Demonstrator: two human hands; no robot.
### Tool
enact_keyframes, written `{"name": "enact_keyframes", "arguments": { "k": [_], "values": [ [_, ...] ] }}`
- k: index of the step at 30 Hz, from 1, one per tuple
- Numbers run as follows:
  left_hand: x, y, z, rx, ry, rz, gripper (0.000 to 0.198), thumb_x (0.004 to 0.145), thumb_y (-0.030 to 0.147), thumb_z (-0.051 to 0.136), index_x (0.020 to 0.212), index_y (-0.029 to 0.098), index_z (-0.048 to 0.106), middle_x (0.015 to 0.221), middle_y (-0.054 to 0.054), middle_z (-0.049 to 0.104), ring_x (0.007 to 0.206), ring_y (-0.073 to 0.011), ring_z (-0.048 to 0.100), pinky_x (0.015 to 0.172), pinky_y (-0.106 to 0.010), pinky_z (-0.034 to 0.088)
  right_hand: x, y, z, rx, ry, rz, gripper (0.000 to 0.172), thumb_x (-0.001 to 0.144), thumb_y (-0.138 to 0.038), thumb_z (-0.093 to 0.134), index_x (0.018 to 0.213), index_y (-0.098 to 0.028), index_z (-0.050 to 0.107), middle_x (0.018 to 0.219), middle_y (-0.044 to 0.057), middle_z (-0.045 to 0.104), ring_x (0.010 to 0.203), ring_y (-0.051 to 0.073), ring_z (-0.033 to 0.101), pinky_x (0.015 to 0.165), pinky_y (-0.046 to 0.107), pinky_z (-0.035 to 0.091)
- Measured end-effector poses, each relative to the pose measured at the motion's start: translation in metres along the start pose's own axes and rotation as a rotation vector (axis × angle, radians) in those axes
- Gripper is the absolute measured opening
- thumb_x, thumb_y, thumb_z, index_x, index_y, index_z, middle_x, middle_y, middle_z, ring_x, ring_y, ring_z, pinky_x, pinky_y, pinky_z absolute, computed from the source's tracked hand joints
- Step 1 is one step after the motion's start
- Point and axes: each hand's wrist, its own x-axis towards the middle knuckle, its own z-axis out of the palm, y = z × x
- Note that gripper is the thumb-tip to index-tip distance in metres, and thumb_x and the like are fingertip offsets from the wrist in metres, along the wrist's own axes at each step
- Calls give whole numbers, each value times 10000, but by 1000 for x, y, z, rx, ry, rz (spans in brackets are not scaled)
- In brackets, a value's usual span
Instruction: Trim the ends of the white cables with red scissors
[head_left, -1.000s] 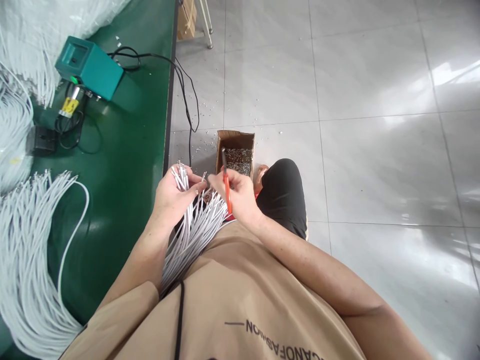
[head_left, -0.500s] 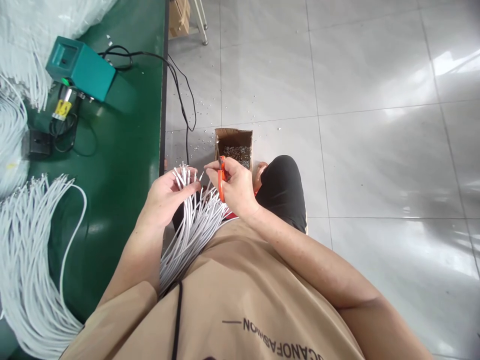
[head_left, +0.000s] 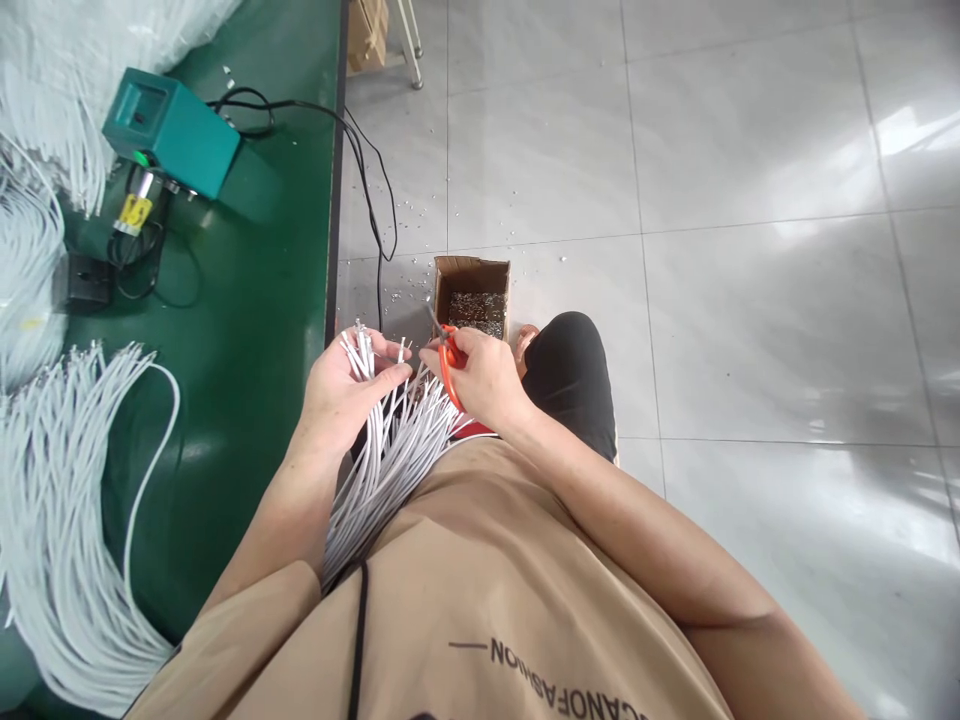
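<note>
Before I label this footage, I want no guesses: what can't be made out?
In the head view:
Orange tool: handle partly covered by the right hand.
Cable bundle: lower end hidden by left arm and shirt.
Scraps in the box: too small to identify.
Lettering: cut off by the bottom edge.

Forearms [head_left: 615, 500] converge; left grip [head_left: 341, 388] pinched, thumb [head_left: 391, 379] extended; right grip [head_left: 486, 378] curled just beside it.

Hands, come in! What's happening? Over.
Left hand: holding white cables. Right hand: holding orange-handled tool. Cardboard box beyond, seemingly not blocking.
</note>
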Motion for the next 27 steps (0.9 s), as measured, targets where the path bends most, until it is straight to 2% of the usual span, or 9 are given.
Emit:
{"name": "enact_keyframes", "arguments": {
  "k": [2,5,10,17,21,24,27],
  "values": [
    [0,0,1,14,21,-4,335,574,170,782,828,190,565,820,-3,682,712,-141,630,746,-304,502,-2,1,-1,-271,16,-69,299,816,-389,545,622,-163,560,746,42,625,712,151,559,678,284,398],
    [-1,-1,3,65,39,15,327,574,185,783,813,194,559,792,3,671,722,-151,637,749,-311,509,-5,0,0,-423,-32,-111,267,829,-375,526,673,-168,594,764,46,643,733,162,584,700,293,397],
    [-2,-2,5,166,76,72,326,585,181,766,838,203,561,764,19,656,698,-147,631,746,-307,509,-6,-7,2,-509,-95,-118,272,837,-387,520,742,-166,645,816,62,677,772,182,619,740,310,409],
    [-5,3,6,242,71,56,321,603,194,751,854,210,552,805,4,682,709,-159,642,734,-310,511,-6,-12,-3,-604,-167,-111,290,868,-369,485,768,-155,654,841,78,691,814,206,637,769,325,415],
    [-7,3,5,251,77,45,310,617,210,752,862,218,563,780,7,681,729,-174,648,733,-319,512,-8,-11,-2,-641,-159,-127,272,873,-341,490,802,-138,657,881,94,690,832,220,633,783,334,419],
    [-7,1,5,248,93,60,291,622,235,755,854,208,582,792,1,678,746,-174,647,769,-329,507,-8,-7,-1,-632,-122,-165,281,884,-339,481,818,-132,660,889,102,684,855,223,623,783,333,416],
    [-6,0,5,227,118,69,304,606,247,768,844,198,586,824,-5,677,786,-174,643,812,-331,494,-5,-1,-2,-512,-124,-143,294,862,-373,505,752,-142,652,830,86,674,794,199,607,722,311,417]
  ]
}}
